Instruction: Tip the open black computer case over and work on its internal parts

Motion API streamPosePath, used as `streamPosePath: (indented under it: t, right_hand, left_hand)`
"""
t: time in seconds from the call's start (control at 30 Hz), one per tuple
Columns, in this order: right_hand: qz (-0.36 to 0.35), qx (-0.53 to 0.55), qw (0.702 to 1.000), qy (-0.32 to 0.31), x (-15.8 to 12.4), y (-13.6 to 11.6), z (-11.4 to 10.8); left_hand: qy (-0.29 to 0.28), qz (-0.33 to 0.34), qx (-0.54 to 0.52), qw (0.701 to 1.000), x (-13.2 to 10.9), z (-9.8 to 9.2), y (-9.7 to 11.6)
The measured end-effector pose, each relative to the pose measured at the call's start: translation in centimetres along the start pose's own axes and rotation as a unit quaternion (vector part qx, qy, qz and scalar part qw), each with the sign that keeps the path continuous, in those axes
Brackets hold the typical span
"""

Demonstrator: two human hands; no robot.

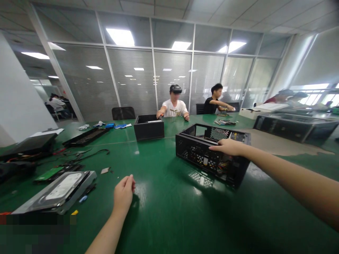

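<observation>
An open black computer case [201, 155] with perforated sides stands on the green table [169, 211], right of centre. My right hand [228, 146] reaches out and rests on the case's top rim, fingers bent over its edge. My left hand [124, 193] hovers low over the table in front of me, fingers curled together with nothing visible in them. A hard drive in a metal bracket [62, 190] lies to its left.
A green circuit board [49, 174], cables [90, 155] and a small part [105, 170] lie at left. Another black case [148, 128] stands farther back, before a seated person wearing a headset [174, 106]. A second person [215, 100] sits beside. A large case [293, 127] lies far right.
</observation>
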State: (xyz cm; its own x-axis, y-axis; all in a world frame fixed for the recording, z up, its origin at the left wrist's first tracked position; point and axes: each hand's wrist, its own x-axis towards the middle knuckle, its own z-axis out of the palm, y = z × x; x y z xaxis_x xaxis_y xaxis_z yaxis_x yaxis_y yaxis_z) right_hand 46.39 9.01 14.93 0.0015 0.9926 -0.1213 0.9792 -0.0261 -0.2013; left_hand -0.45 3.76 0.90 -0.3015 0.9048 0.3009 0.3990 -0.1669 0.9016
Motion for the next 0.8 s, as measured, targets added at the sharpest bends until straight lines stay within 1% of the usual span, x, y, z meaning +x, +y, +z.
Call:
streamPosePath:
  t: [0.03,0.07,0.17,0.27,0.33,0.4,0.43,0.47,0.5,0.53,0.57,0.6,0.63,0.67,0.7,0.73,0.77,0.8]
  right_hand:
    - [0.004,0.005,1.0,0.008,-0.7,-0.7,0.2]
    - [0.001,0.02,1.0,0.002,-1.6,-1.5,0.4]
    - [-0.018,0.085,0.996,-0.033,-5.2,-4.7,0.6]
    - [-0.041,0.102,0.991,-0.078,-10.2,-8.5,0.9]
    - [-0.022,0.146,0.982,-0.114,-14.1,-11.2,1.5]
    - [0.006,0.251,0.955,-0.16,-17.8,-13.7,2.0]
    - [0.004,0.298,0.936,-0.186,-19.2,-14.8,2.1]
    - [-0.014,0.322,0.921,-0.218,-20.2,-15.6,2.1]
    - [-0.05,0.322,0.91,-0.255,-20.6,-16.2,1.9]
    - [-0.095,0.301,0.904,-0.288,-20.4,-16.5,1.5]
    - [-0.143,0.263,0.906,-0.3,-19.6,-16.6,1.1]
    - [-0.185,0.214,0.918,-0.278,-18.1,-16.4,0.5]
    - [-0.218,0.156,0.937,-0.223,-16.2,-16.1,0.0]
    - [-0.239,0.084,0.956,-0.148,-14.0,-15.5,-0.3]
    - [-0.244,0.004,0.967,-0.071,-11.6,-14.9,-0.5]
    - [-0.237,-0.081,0.968,-0.018,-9.3,-14.3,-0.5]
    - [-0.221,-0.16,0.962,-0.003,-7.1,-13.7,-0.3]
    - [-0.201,-0.225,0.953,-0.021,-5.3,-13.2,0.2]
  left_hand:
    - [-0.001,-0.002,0.001,1.0,0.0,0.0,0.0]
    - [-0.003,-0.004,0.001,1.0,0.0,0.1,0.0]
    - [-0.004,-0.008,0.004,1.0,0.2,0.2,-0.2]
    - [-0.002,-0.006,0.003,1.0,0.4,0.2,-0.7]
    - [-0.005,-0.006,0.0,1.0,0.5,0.3,-1.0]
    - [-0.01,-0.006,-0.002,1.0,0.5,0.3,-1.1]
    - [-0.012,-0.003,-0.002,1.0,0.4,0.3,-1.1]
    - [-0.015,0.002,-0.002,1.0,0.4,0.4,-1.1]
    - [-0.017,0.008,-0.003,1.0,0.3,0.4,-1.1]
    - [-0.019,0.012,-0.004,1.0,0.3,0.4,-1.1]
    - [-0.02,0.015,-0.006,1.0,0.2,0.4,-1.1]
    - [-0.021,0.016,-0.008,1.0,0.2,0.4,-1.1]
    - [-0.023,0.017,-0.01,1.0,0.1,0.5,-1.1]
    - [-0.024,0.016,-0.013,1.0,0.1,0.5,-1.0]
    - [-0.025,0.016,-0.015,0.999,0.1,0.5,-1.0]
    - [-0.026,0.016,-0.016,0.999,0.1,0.5,-0.9]
    - [-0.027,0.015,-0.017,0.999,0.1,0.5,-0.9]
    - [-0.029,0.014,-0.017,0.999,0.1,0.5,-0.8]
